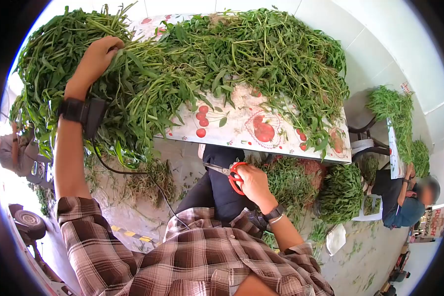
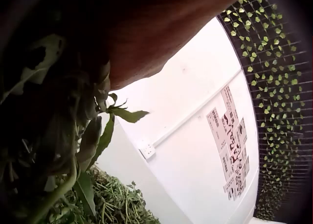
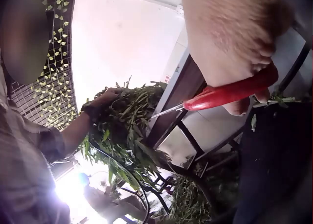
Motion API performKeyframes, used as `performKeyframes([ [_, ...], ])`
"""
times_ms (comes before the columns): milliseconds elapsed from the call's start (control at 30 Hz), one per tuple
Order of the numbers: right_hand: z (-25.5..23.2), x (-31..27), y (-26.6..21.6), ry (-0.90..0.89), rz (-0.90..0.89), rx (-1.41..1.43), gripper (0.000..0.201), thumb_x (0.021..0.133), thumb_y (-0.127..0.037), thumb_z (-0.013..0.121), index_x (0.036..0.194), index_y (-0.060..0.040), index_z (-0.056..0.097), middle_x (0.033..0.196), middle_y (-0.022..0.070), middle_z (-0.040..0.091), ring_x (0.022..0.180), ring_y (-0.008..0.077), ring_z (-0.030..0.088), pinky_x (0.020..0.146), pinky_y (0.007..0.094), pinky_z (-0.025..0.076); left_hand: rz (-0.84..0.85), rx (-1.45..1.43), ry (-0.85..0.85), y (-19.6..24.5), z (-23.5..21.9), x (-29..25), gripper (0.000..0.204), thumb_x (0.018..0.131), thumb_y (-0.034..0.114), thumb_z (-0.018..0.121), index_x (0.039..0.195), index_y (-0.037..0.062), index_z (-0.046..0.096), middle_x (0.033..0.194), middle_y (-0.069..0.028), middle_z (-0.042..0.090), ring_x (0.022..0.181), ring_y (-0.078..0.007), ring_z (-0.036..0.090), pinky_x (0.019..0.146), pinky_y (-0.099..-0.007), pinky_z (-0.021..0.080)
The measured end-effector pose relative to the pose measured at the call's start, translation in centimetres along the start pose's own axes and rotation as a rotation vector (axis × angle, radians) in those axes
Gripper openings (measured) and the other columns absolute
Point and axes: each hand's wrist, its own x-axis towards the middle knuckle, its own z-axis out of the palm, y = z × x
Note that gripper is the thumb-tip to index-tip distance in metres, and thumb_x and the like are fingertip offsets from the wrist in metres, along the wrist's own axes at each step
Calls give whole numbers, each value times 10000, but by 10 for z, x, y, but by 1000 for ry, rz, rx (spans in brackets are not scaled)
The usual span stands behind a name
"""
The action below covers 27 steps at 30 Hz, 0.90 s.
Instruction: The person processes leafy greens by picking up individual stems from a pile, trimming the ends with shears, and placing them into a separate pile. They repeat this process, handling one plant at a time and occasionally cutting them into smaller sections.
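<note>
My left hand reaches onto the big heap of leafy green stems at the table's left end. Its fingers bend down among the stems and their tips are hidden, so I cannot tell whether they grip any. In the left wrist view, leaves hang close below the hand. My right hand holds red-handled scissors over my lap, near the table's front edge. Seen from the right wrist, the fingers wrap the red handles and the metal blades point toward the heap.
A second mass of greens covers the back and right of the fruit-patterned table. Cut plants and a full basket of greens stand below. At right a person works at another table. A cable trails from my left wrist.
</note>
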Motion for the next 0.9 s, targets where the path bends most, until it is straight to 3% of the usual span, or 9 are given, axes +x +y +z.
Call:
performKeyframes([
  [100,4,-5,15,4,58,-83,245,681,-44,635,920,-73,593,872,90,640,788,268,617,653,373,505,-25,-74,7,-12,9,6,189,845,32,512,1016,-4,585,999,-134,620,937,-289,586,844,-340,446],
  [167,0,-16,29,21,223,-159,241,684,-55,640,918,-73,589,871,99,638,776,277,621,637,384,505,-4,-39,4,-12,10,6,192,850,33,506,1020,-9,586,1016,-135,623,953,-291,586,858,-340,443],
  [233,-7,-36,46,75,246,-152,235,699,-90,637,929,-81,590,865,106,641,769,284,623,625,389,504,30,-7,2,-1,10,9,196,855,35,500,1024,-13,587,1033,-136,625,969,-293,585,872,-340,439],
  [300,-15,-56,50,16,390,-199,232,727,-119,624,956,-95,595,874,111,643,781,282,623,640,383,505,-48,10,-33,7,5,5,204,862,37,484,1028,-19,589,1052,-141,624,982,-300,585,884,-349,434],
  [400,-18,-85,62,26,445,-155,220,761,-153,619,976,-107,613,892,110,643,786,301,619,664,394,500,18,55,-10,24,-1,-1,205,867,41,472,1021,-29,589,1026,-157,616,969,-328,578,870,-353,435],
  [433,-19,-91,62,-13,546,-150,180,791,-169,609,959,-103,610,840,128,640,732,322,616,619,418,489,62,67,-1,25,0,-3,203,869,44,471,1016,-33,588,1009,-162,613,961,-338,575,862,-355,437],
  [733,-3,-115,55,44,609,-103,140,848,-210,585,897,-78,594,710,172,614,648,362,601,556,450,456,54,76,-47,72,-16,-8,227,878,74,462,1027,-42,588,1040,-162,597,975,-337,561,880,-366,430],
  [800,-4,-110,48,140,521,-98,233,906,-229,535,768,-42,547,653,180,581,610,365,581,546,419,444,45,78,-46,78,-19,-8,251,872,83,482,1074,-37,572,1102,-156,577,1013,-335,550,891,-362,428],
  [900,4,-114,59,106,562,-22,134,841,-202,591,865,-71,581,711,177,606,665,372,596,569,440,463,50,186,-12,84,-24,-9,315,869,114,513,1158,-7,541,1200,-139,542,1135,-311,497,954,-360,398],
])
